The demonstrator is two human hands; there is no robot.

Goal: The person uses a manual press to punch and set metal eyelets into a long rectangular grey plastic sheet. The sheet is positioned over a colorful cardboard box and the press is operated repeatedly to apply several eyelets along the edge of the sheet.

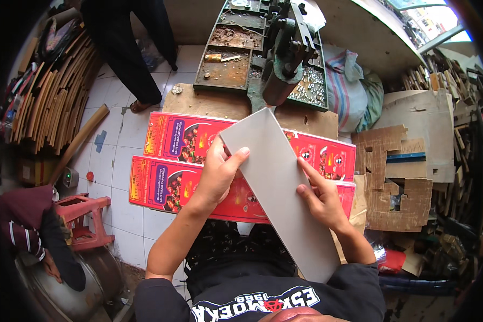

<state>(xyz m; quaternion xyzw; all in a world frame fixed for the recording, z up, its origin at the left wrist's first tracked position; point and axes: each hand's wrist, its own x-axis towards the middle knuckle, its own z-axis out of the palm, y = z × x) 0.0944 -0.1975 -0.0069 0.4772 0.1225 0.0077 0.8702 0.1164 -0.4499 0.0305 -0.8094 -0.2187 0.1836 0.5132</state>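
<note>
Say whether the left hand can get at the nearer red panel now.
Likely yes: the nearer red panel has its left end bare near the left hand, though that hand holds the grey board and would probably need to let go.

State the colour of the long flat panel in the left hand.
The panel is plain light grey, seen best in the head view.

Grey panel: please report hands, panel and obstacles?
Left hand grips grey panel, right hand on its right edge. Panel slanted over red printed boards. Dark machine just beyond far end; contact unclear.
</note>
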